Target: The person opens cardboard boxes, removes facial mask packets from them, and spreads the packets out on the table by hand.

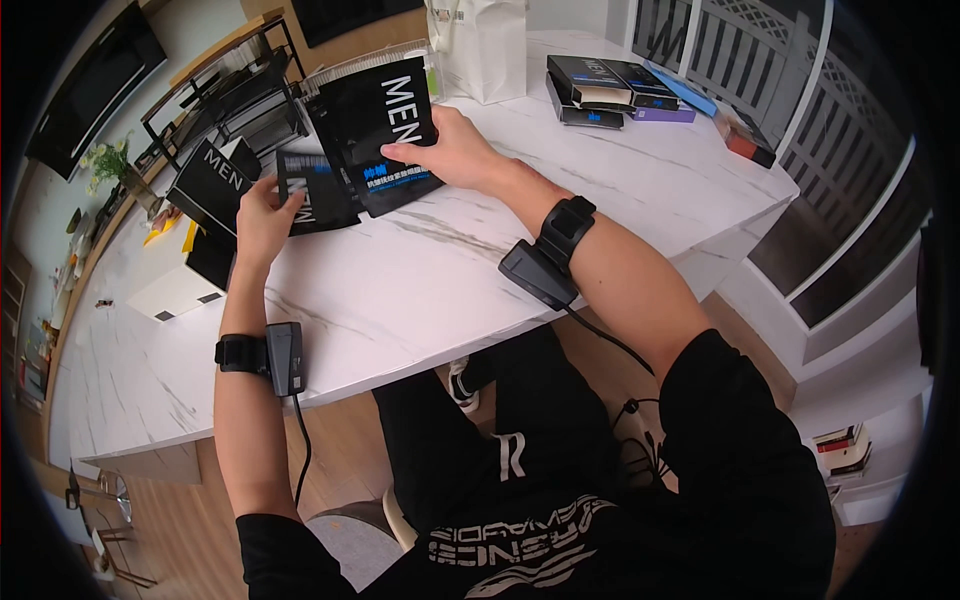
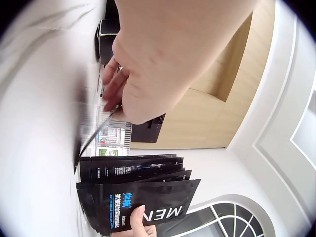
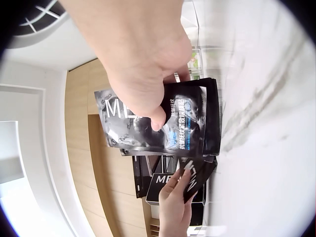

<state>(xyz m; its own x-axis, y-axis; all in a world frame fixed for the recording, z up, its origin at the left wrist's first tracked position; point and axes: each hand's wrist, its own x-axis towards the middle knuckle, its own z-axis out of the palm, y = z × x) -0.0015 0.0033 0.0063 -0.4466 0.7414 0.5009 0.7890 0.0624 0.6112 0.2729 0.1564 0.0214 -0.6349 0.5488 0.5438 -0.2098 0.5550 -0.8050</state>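
Observation:
My right hand [image 1: 465,150] grips a stack of flat black sachets [image 1: 385,115] marked MEN, thumb across the front, the other fingers hidden behind. The left wrist view shows several layers in this stack [image 2: 138,170]. Between thumb and fingers, my left hand [image 1: 262,222] pinches a separate black sachet [image 1: 325,198], its MEN lettering turned sideways. That sachet [image 2: 94,136] appears nearly edge-on in the left wrist view, low over the tabletop. In the right wrist view, the stack overlaps its corner [image 3: 195,180]. Just behind the left hand stands a black MEN box [image 1: 208,185].
A white box [image 1: 172,280] lies left of my left forearm on the marbled table [image 1: 420,300]. At the back stand a white paper bag [image 1: 485,55] and a black rack [image 1: 255,110]. Black boxes [image 1: 590,78] and a purple box [image 1: 665,115] sit at the far right.

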